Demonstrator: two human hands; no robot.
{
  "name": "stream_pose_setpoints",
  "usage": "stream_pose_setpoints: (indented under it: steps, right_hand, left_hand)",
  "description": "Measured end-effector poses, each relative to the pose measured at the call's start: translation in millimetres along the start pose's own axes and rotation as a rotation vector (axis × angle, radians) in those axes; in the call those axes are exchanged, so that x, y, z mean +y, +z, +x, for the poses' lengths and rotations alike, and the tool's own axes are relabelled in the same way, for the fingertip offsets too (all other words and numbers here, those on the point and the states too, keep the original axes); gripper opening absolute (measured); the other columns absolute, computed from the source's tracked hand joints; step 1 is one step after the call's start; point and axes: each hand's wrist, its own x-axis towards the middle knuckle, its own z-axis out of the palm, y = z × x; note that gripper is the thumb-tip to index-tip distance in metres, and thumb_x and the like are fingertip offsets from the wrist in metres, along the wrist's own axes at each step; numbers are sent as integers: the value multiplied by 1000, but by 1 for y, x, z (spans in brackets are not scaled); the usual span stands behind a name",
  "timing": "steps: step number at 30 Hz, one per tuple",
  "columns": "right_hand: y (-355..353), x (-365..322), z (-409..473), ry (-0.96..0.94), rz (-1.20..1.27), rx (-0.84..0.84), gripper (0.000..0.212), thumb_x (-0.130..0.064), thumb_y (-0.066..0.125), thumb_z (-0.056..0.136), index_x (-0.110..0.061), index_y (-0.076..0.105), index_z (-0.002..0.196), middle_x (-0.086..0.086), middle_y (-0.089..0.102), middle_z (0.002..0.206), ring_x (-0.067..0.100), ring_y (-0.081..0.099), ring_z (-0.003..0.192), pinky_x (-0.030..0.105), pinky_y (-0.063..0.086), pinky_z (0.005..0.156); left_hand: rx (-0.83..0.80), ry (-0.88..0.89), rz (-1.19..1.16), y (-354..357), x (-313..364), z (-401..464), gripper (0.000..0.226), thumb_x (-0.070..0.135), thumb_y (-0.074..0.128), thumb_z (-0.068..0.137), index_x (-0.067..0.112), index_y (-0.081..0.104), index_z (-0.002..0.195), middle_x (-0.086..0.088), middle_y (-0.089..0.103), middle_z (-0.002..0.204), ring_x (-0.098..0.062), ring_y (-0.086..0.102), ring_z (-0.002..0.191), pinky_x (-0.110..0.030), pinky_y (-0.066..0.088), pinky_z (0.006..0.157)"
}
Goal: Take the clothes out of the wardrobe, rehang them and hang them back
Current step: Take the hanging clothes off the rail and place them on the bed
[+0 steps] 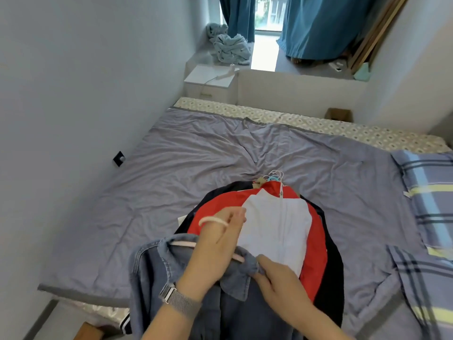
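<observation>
A: What lies farthest left of the denim shirt [196, 303]?

B: A black wall socket [119, 158], up and left of it, low on the wall beside the bed [171, 153]. Far behind the shirt, past the bed, a white nightstand [208, 81] stands with crumpled blue cloth [229, 46] on the ledge behind it.

A: And the shirt itself?

B: It lies at the near edge of the bed, collar toward the heap of clothes. A pink hanger [213, 222] is part in its neck, with the hook raised above the collar.

A: The hands?

B: The left hand [215, 244], a mesh watch [177, 299] on its wrist, has its fingers curled around the hanger's hook. The right hand [277, 273], just right of the collar, pinches the collar's edge between thumb and fingers.

A: What is beyond the shirt?

B: A stack of clothes touching it: a white top [277, 227] uppermost, a red garment [316, 244] under that, a black one [328, 285] at the bottom. Their hanger hooks [275, 176] bunch together at the far end of the stack.

A: Farther right?

B: Plaid pillows [431, 192] lie right of the shirt, along the bed's edge. A cardboard box [339, 114] sits far beyond, behind the bed, and teal curtains [318, 23] hang at the window.
</observation>
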Motion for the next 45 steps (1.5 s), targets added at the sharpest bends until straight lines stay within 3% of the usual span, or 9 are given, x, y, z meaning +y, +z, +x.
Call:
stream_pose_setpoints:
  steps: [3, 5, 8, 12, 16, 23, 33, 39, 45]
  right_hand:
    - [-54, 13, 44, -39, 27, 188, 35, -52, 49, 85, -19, 61, 79, -3, 62, 66, 7, 55, 61, 29, 45, 63]
    - [-96, 21, 80, -107, 12, 211, 18, -37, 59, 89, -23, 65, 78, -6, 61, 61, 0, 52, 57, 21, 43, 62]
    - [-143, 53, 137, -77, -147, 81, 17, -17, 58, 93, -27, 62, 80, -9, 62, 70, -2, 55, 66, 15, 39, 63]
    - [-154, 149, 203, 306, -563, 72, 31, -21, 56, 92, -12, 58, 122, 15, 66, 110, 35, 60, 104, 40, 48, 89]
    - [-84, 194, 210, 573, -716, -179, 46, -32, 54, 79, -14, 59, 120, 11, 62, 124, 28, 59, 113, 36, 49, 94]
    - [111, 121, 147, 89, -705, -814, 10, -13, 48, 85, -10, 57, 88, 10, 56, 92, 26, 50, 91, 31, 41, 73]
    - [225, -54, 77, -436, -619, -894, 45, -22, 57, 87, -16, 49, 131, 7, 54, 129, 24, 52, 118, 30, 43, 96]
    - [293, -121, -94, -721, -669, -1070, 48, -30, 62, 84, -13, 51, 128, 8, 57, 125, 24, 55, 113, 29, 46, 91]
    - [329, -145, -339, -1044, -694, -1341, 50, -28, 62, 86, -15, 49, 133, 7, 55, 130, 22, 53, 118, 29, 44, 93]
  left_hand:
    - [-122, 183, 146, -13, 23, 10, 48, 45, 46, 88, 31, 42, 134, 29, 43, 129, 20, 37, 119, -2, 28, 97]
    - [-209, 209, 181, -18, 24, 15, 51, 39, 47, 92, 30, 36, 141, 26, 38, 140, 14, 33, 128, -7, 26, 106]
    - [-133, 158, 251, -19, 2, 14, 35, 30, 47, 97, 34, 47, 131, 26, 48, 130, 13, 42, 120, -13, 36, 102]
    - [8, -16, 135, -14, -39, 6, 25, 21, 50, 96, 36, 56, 115, 17, 59, 119, 4, 53, 111, -15, 43, 94]
    - [136, -94, -13, -16, -61, -5, 26, 37, 53, 85, 32, 61, 109, 14, 65, 109, -5, 60, 103, -14, 45, 88]
    - [445, -266, 9, -31, -108, -65, 25, 19, 54, 92, 29, 54, 115, 4, 64, 103, -7, 61, 96, -18, 47, 87]
    - [1007, -660, -129, -53, -152, -286, 20, 15, 51, 95, 21, 54, 114, -3, 62, 101, -14, 62, 92, -20, 46, 75]
    - [1400, -676, -217, -3, -142, -473, 19, 11, 49, 96, 18, 54, 113, -3, 62, 94, -20, 59, 84, -28, 45, 75]
    - [1726, -830, -238, 123, -104, -679, 19, 10, 51, 95, 20, 53, 110, 1, 61, 91, -17, 59, 85, -20, 42, 69]
